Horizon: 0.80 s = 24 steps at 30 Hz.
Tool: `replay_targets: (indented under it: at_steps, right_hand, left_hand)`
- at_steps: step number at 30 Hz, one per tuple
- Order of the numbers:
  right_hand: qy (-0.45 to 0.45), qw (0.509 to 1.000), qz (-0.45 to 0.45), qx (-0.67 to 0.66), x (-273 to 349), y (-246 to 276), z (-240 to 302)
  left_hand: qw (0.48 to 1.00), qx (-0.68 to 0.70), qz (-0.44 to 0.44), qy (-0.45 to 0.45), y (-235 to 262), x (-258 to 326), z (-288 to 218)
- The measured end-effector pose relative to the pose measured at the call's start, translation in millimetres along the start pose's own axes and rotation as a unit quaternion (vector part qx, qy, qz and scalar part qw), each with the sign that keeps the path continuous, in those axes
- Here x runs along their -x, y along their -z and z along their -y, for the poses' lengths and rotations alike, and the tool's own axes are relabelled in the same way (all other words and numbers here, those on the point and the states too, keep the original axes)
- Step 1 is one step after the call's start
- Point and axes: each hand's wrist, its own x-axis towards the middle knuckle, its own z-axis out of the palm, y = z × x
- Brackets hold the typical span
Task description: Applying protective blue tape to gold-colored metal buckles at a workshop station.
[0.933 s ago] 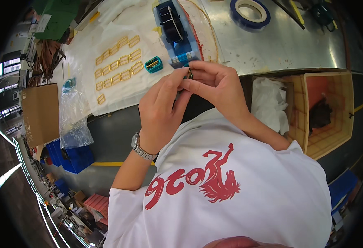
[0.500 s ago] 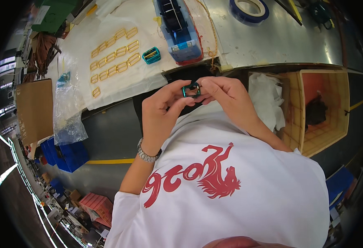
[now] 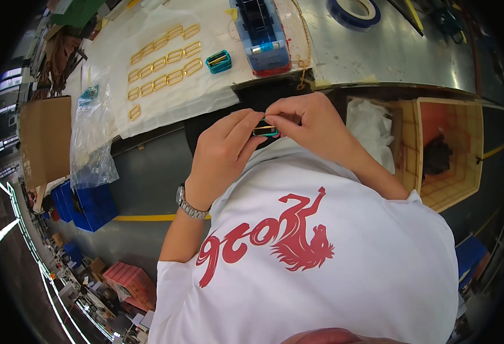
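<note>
Worktop point(image 3: 378, 57): bare metal surface; its near edge runs just beyond the hands.
White sheet point(image 3: 166, 100): covers the worktop's left part and hangs over the near edge.
Wooden crate point(image 3: 452, 155): below the near edge on the right; something dark lies inside, white wrapping bunched in the bay beside it.
Clear plastic bag point(image 3: 91, 143): hangs at the sheet's left end; a small teal piece shows inside.
Tape dispenser point(image 3: 262, 34): blue with a red base, mid-worktop, touching the sheet's right edge.
Tape roll point(image 3: 353, 11): blue, at the far edge, well apart from the hands.
Gold frames point(image 3: 163, 57): small rectangular pieces laid in rows on the sheet, one apart toward the near-left.
Teal clip, spare point(image 3: 219, 61): on the sheet between the frames and the dispenser.
Left hand point(image 3: 223, 155): closed; fingertips pinch the left end of the held piece. Watch on the wrist.
Right hand point(image 3: 315, 123): closed; thumb and forefinger pinch the right end.
Held piece point(image 3: 264, 130): small teal clip with a gold frame in it, off the worktop, below its near edge, in front of the chest.
Change: both hands have drawn back from the dispenser toward the body. Judgement: the work has gone from picking up at the worktop to fitting the two parts together in hand.
</note>
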Motion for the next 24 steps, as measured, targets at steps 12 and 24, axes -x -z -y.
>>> replay_targets:
  at_steps: [12,24]
  right_hand:
    - [-0.031,0.991,-0.014,-0.128,-17.9,-11.1,-0.4]
    - [0.027,0.979,-0.129,-0.157,1.0,23.5,20.5]
  left_hand:
    - [0.999,-0.03,-0.027,-0.012,6.2,-5.8,8.1]
    - [0.987,-0.133,-0.083,0.025,32.9,-75.2,79.5]
